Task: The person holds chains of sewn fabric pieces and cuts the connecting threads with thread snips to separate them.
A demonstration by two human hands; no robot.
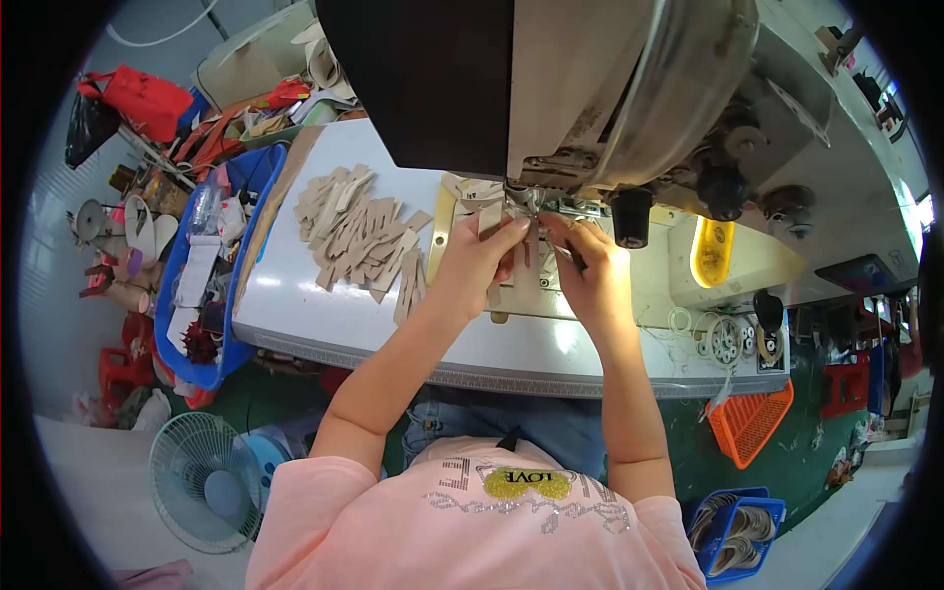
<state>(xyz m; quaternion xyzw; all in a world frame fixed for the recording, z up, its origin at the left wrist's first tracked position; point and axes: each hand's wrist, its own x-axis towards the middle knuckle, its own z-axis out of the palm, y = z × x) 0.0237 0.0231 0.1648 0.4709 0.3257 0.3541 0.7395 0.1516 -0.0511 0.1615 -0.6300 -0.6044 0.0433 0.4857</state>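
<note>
Under the head of a sewing machine, both hands are close together at the needle area. My left hand has its fingers closed on a small beige strip, with the thumb pointing toward the needle. Just right of it, my right hand is closed, its thumb and forefinger near a narrow brownish strip; whether it grips that strip is too small to tell. A loose pile of beige strips lies on the white table, left of my left forearm.
A blue tub of mixed items hangs at the table's left edge. Bobbins and thread lie right of my right forearm. Below the table stand an orange basket, a blue basket and a fan.
</note>
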